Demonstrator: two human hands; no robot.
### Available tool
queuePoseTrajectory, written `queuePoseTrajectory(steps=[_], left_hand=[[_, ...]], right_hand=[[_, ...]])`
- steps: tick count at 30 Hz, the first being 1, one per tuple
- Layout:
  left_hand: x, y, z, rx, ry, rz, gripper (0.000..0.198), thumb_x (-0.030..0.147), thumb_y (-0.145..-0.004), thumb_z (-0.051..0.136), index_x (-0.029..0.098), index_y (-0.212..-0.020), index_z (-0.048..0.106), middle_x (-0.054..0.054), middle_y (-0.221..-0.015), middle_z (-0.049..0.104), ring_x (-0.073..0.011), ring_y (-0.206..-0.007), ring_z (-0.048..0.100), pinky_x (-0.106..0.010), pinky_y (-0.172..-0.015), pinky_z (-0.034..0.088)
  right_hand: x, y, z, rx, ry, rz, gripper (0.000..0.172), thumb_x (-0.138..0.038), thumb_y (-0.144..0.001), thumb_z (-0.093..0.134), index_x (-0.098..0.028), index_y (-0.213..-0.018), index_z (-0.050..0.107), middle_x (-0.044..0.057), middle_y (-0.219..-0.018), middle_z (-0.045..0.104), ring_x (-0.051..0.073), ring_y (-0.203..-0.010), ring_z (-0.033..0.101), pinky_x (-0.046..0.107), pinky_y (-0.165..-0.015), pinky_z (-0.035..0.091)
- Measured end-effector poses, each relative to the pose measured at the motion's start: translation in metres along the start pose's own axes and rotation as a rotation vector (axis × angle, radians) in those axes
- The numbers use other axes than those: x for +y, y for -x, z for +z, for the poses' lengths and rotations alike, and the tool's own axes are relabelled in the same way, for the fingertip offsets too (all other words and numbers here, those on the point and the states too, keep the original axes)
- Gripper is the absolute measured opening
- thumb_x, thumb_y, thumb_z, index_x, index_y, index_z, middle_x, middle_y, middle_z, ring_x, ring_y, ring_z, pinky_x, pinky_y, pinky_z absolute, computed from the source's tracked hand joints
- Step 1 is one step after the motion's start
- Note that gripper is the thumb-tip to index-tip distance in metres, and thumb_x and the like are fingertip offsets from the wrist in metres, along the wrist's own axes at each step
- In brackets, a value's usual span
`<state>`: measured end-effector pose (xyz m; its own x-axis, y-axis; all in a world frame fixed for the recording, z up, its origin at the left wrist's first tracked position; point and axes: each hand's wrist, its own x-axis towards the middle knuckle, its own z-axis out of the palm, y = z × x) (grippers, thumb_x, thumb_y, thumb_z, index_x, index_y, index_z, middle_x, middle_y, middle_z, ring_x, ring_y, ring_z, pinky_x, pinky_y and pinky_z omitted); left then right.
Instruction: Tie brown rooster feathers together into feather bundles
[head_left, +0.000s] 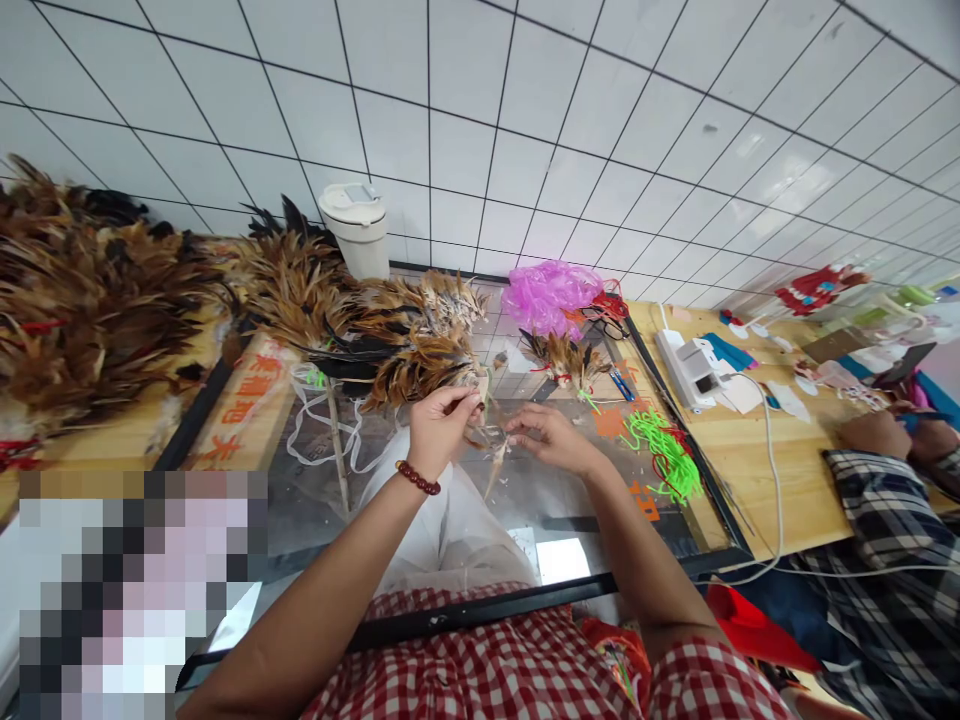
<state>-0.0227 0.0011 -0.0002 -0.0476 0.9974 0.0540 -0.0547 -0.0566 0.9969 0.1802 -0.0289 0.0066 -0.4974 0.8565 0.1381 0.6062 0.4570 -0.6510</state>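
Note:
My left hand point(442, 425), with a dark red bead bracelet point(418, 478) on the wrist, is pinched shut on a small bundle of brown feathers point(480, 400). My right hand point(544, 438) is beside it with fingers curled, pinching thin feathers point(496, 462) that hang down between both hands. Both hands hover over a glass-topped table point(555, 500). A big heap of brown and black feathers point(360, 330) lies just behind my left hand. A white plastic bag point(442, 530) sits under my forearms.
More feathers point(82, 310) pile at the left. A white cup point(356, 228) stands by the tiled wall. Pink plastic point(551, 295), a small tied feather bunch point(566, 360) and green strings point(664, 445) lie to the right. Another person's plaid sleeve point(892, 520) rests at the far right.

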Motion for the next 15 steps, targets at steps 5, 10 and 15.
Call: queuePoseTrajectory(steps=[5,10,15], left_hand=[[0.01,0.006,-0.004,-0.073,-0.265,0.334,0.013,0.026,-0.078,0.063,0.022,-0.078,0.075,-0.005,-0.081,0.072,-0.0207,-0.095,0.063,-0.038,-0.093,0.048],[0.009,0.014,0.002,-0.325,-0.209,0.163,0.022,0.032,-0.084,0.055,0.02,-0.079,0.073,-0.004,-0.078,0.071,-0.0174,-0.074,0.065,-0.029,-0.07,0.051],[0.008,0.017,0.007,-0.508,-0.112,-0.158,0.033,0.041,-0.083,0.053,0.015,-0.069,0.068,-0.003,-0.057,0.064,-0.0119,-0.047,0.054,-0.023,-0.047,0.04]], right_hand=[[-0.007,-0.002,-0.004,0.016,0.004,-0.03,0.013,-0.022,-0.09,0.051,-0.018,-0.084,0.062,0.005,-0.08,0.06,0.015,-0.075,0.055,0.028,-0.071,0.044],[-0.018,-0.004,-0.003,0.256,0.032,-0.081,0.014,-0.022,-0.093,0.044,-0.021,-0.091,0.058,0.007,-0.09,0.06,0.018,-0.088,0.056,0.032,-0.078,0.044],[-0.019,-0.004,0.002,0.369,0.154,-0.084,0.013,-0.02,-0.093,0.044,-0.021,-0.094,0.057,0.008,-0.094,0.062,0.02,-0.092,0.057,0.034,-0.08,0.041]])
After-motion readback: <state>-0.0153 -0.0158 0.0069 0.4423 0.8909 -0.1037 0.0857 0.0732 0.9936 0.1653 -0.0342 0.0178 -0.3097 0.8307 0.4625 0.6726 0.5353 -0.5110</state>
